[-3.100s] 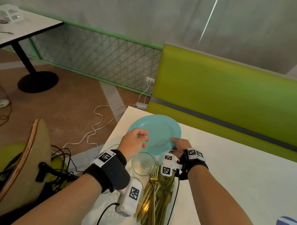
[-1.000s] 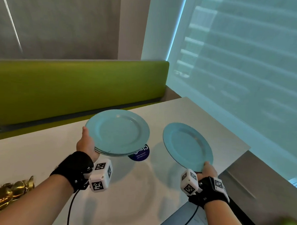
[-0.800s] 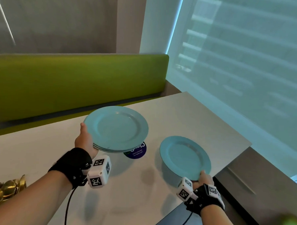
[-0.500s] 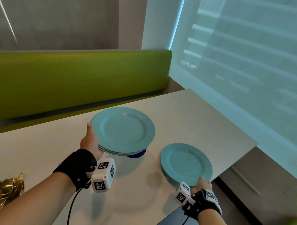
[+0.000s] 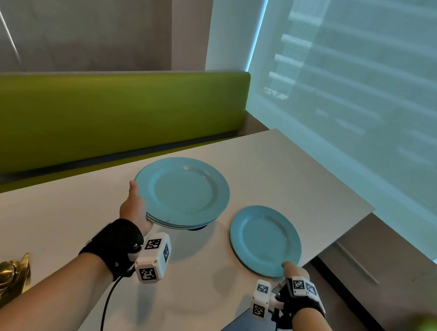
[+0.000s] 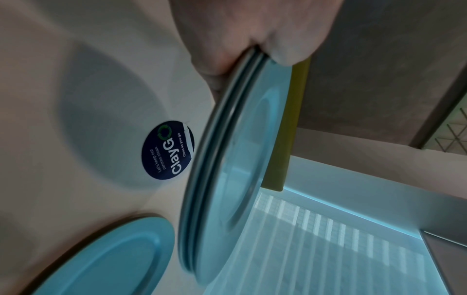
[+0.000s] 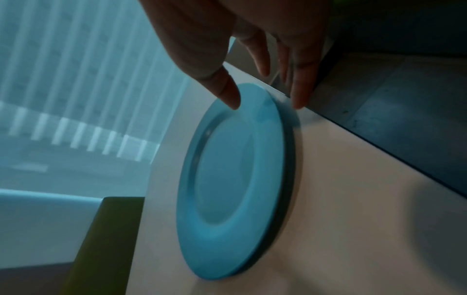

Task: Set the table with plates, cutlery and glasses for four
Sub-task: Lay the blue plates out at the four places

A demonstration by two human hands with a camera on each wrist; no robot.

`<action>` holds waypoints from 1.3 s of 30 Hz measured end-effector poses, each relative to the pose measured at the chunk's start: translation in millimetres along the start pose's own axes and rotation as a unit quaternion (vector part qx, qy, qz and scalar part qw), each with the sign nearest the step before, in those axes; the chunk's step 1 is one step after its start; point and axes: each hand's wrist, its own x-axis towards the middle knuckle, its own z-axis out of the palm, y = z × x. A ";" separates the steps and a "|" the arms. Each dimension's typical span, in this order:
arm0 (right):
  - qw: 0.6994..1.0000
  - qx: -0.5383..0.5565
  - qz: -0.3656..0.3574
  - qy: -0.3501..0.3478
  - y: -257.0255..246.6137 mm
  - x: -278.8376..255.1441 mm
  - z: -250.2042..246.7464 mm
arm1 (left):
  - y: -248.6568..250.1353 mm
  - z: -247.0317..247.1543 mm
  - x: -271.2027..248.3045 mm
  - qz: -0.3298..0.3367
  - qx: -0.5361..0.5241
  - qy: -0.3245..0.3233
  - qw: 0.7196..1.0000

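My left hand (image 5: 135,206) grips a stack of three blue plates (image 5: 183,191) by its left rim and holds it level above the white table (image 5: 59,221). In the left wrist view the thumb and fingers (image 6: 252,40) pinch the stack's edge (image 6: 235,179). A single blue plate (image 5: 264,240) lies flat near the table's front right edge. My right hand (image 5: 291,270) is at its near rim. In the right wrist view the fingers (image 7: 299,99) are straight, beside the table edge, and the thumb tip touches the plate (image 7: 232,179).
A round dark blue sticker (image 6: 168,149) lies on the table under the held stack. Gold cutlery (image 5: 2,273) is piled at the table's left end. A green bench back (image 5: 114,110) runs along the far side. The table ends just right of the single plate.
My right hand lowered its plate from the air onto the table near the front right edge and loosened its hold. The left hand kept the stack raised and moved slightly right.
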 end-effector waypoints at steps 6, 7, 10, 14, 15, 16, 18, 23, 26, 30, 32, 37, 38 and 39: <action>0.983 -0.031 -0.179 0.013 -44.8 -37.9 20.0 | -2.9 -13.0 -2.8 -0.011 0.007 -0.030 0.999; 0.976 -0.002 -0.216 -0.028 -50.9 -53.8 29.6 | -3.5 -18.3 -4.1 -0.013 0.010 -0.042 0.999; 0.951 0.039 -0.280 -0.121 -65.7 -108.4 59.3 | -3.9 -33.3 -8.7 -0.022 0.027 -0.090 0.995; 0.947 -0.006 -0.308 -0.090 -50.0 -146.3 87.4 | -0.4 -66.7 -15.2 -0.038 0.050 -0.139 0.988; 0.950 -0.007 -0.301 -0.077 -42.9 -150.4 89.8 | 0.6 -75.4 -15.3 -0.038 0.052 -0.141 0.988; 0.953 0.000 -0.294 -0.078 -35.6 -155.2 91.2 | 1.9 -84.1 -16.1 -0.036 0.051 -0.141 0.988; 0.957 0.036 -0.265 -0.115 -20.8 -169.3 95.6 | 4.8 -103.7 -18.2 -0.035 0.046 -0.144 0.988; 0.948 0.098 -0.196 -0.233 9.4 -208.3 102.1 | 10.9 -146.9 -21.7 -0.039 0.039 -0.122 0.991; 0.937 0.114 -0.191 -0.270 25.6 -225.1 110.0 | 16.4 -165.2 -21.0 -0.036 0.037 -0.096 0.994; 0.938 0.202 -0.134 -0.250 44.7 -228.4 123.2 | 30.5 -184.6 -17.4 -0.027 0.044 -0.052 0.997; 0.937 0.246 -0.102 -0.224 54.4 -223.9 122.7 | 38.8 -193.5 -12.9 -0.014 0.044 -0.020 0.999; 0.936 0.306 -0.046 -0.169 78.3 -204.1 108.6 | 63.3 -209.8 -3.6 0.053 0.070 0.051 0.995; 0.937 0.306 -0.039 -0.164 84.0 -201.3 106.8 | 68.0 -213.0 -1.4 0.065 0.072 0.060 0.994; 0.939 0.303 -0.033 -0.159 90.1 -199.3 107.0 | 71.8 -216.5 0.0 0.074 0.066 0.066 0.993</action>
